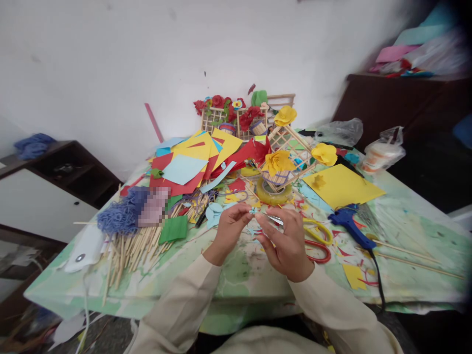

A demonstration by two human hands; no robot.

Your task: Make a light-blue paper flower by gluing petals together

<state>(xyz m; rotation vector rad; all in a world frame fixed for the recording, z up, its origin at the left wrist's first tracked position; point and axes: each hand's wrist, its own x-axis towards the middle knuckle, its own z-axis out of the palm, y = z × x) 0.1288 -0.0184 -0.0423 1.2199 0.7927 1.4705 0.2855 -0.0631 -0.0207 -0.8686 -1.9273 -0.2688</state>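
Note:
Near the middle of the table, my left hand [233, 230] pinches a small light-blue paper piece [252, 211] between thumb and fingertips. Close by on its right, my right hand [285, 241] is closed around scissors [317, 232]. Their silver blades show between its fingers, and the yellow and red handle loops stick out to the right behind it. The fingertips of my right hand are close to the paper piece; whether they touch it I cannot tell. Light-blue petal shapes [214, 215] lie left of my left hand. Small paper scraps are scattered under both hands.
Behind my hands, a lattice stand with yellow flowers [278, 163] rests by a tape roll [273, 192]. A blue glue gun [350, 226] lies right, its cable crossing the front edge. Wooden sticks [129, 253], purple yarn [120, 216] and coloured sheets [184, 169] crowd the left.

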